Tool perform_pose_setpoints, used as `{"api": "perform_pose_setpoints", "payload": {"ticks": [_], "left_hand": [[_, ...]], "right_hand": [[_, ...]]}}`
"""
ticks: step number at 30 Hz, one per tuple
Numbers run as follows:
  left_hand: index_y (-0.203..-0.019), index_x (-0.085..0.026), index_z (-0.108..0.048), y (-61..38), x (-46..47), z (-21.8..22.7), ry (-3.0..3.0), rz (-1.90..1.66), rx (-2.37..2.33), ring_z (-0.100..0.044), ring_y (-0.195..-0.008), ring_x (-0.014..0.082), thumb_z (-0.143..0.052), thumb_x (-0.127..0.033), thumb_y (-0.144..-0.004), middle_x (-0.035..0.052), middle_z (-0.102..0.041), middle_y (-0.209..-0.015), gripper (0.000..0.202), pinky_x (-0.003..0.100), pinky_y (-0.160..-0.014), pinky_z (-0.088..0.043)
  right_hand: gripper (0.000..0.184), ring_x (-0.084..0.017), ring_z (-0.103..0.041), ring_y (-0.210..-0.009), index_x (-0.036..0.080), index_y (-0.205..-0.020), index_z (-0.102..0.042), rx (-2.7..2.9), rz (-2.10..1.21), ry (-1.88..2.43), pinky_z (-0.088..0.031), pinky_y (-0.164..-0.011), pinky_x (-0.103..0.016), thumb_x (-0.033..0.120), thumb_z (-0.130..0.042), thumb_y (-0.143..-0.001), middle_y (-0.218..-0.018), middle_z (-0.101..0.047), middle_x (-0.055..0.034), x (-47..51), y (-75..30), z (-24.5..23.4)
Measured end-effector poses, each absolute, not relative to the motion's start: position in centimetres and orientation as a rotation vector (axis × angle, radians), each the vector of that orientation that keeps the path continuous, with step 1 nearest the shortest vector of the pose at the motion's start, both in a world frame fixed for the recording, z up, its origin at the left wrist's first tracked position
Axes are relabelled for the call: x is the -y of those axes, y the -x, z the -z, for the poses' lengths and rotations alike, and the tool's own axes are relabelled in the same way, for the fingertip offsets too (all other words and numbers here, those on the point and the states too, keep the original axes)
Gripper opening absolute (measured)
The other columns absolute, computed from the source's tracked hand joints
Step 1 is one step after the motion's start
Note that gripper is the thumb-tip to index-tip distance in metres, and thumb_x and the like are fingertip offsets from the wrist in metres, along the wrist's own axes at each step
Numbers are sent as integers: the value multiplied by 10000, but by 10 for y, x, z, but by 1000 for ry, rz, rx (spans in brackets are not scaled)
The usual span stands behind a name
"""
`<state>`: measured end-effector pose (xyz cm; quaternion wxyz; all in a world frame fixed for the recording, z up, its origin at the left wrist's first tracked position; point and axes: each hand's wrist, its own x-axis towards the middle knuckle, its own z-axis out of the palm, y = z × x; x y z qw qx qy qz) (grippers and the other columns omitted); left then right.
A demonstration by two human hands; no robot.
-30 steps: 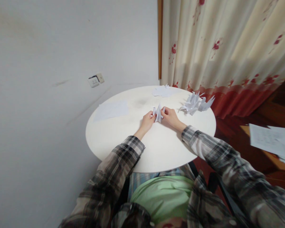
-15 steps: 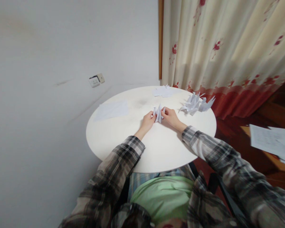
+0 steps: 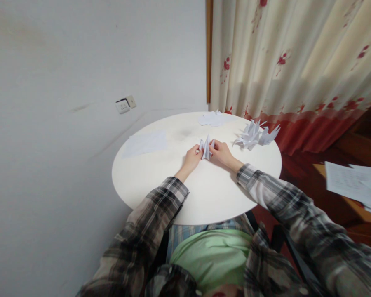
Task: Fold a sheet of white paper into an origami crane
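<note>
A small folded white paper crane [image 3: 207,148] stands between my two hands near the middle of the round white table [image 3: 216,198]. My left hand [image 3: 193,157] pinches its left side between thumb and fingers. On the other side my right hand [image 3: 220,152] grips the right part, fingertips closed on the paper. A pointed fold sticks up between the hands. Fingers cover the lower edges of the paper in places. To the right of my right hand lies a cluster of folded paper cranes [image 3: 250,135] with pointed wings.
Flat white paper sheets [image 3: 146,143] lie at the table's left. More paper [image 3: 210,119] lies at the far edge. A wall with a socket [image 3: 123,107] borders the left, a curtain [image 3: 284,82] the far right. Written sheets [image 3: 354,181] rest on a wooden surface at right.
My right hand has shifted very slightly left, towards my left hand. Both hands keep their hold on the folded paper, and the rest looks the same.
</note>
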<state>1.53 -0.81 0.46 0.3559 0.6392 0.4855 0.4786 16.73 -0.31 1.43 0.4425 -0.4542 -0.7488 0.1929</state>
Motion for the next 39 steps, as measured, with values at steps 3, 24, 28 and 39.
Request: {"api": "perform_pose_setpoints", "payload": {"ticks": [3, 24, 28, 39], "left_hand": [[-761, -169, -548, -15, 8, -4, -1664, -1233, -1255, -541, -602, 94, -502, -220, -773, -7, -603, -713, 69, 204, -543, -419], [-780, -169, -562, -14, 6, -2, -1698, -1217, -1272, -547, -601, 100, -509, -231, -770, -3, -616, -702, 82, 208, -548, -423], [-786, -171, -568, -14, 7, -2, -1704, -1217, -1278, -552, -604, 102, -509, -234, -771, -3, -620, -703, 87, 210, -553, -426], [-747, -171, -563, -14, 5, -2, -1703, -1233, -1292, -538, -578, 97, -516, -210, -764, -11, -604, -675, 63, 206, -536, -420]], "right_hand": [[241, -113, -535, -571, 165, -749, -577, 1858, -473, 1125, -369, -577, -220, 360, -467, -840, -659, -640, -24, 3, -167, -14], [233, -115, -552, -583, 163, -787, -592, 1873, -485, 1119, -388, -584, -212, 351, -467, -846, -669, -651, -25, 3, -168, -13], [231, -118, -551, -580, 163, -779, -587, 1874, -476, 1115, -389, -581, -215, 350, -468, -842, -655, -643, -24, 3, -168, -14], [226, -118, -555, -582, 165, -775, -579, 1875, -489, 1111, -396, -582, -215, 351, -467, -840, -668, -643, -31, 3, -167, -14]]}}
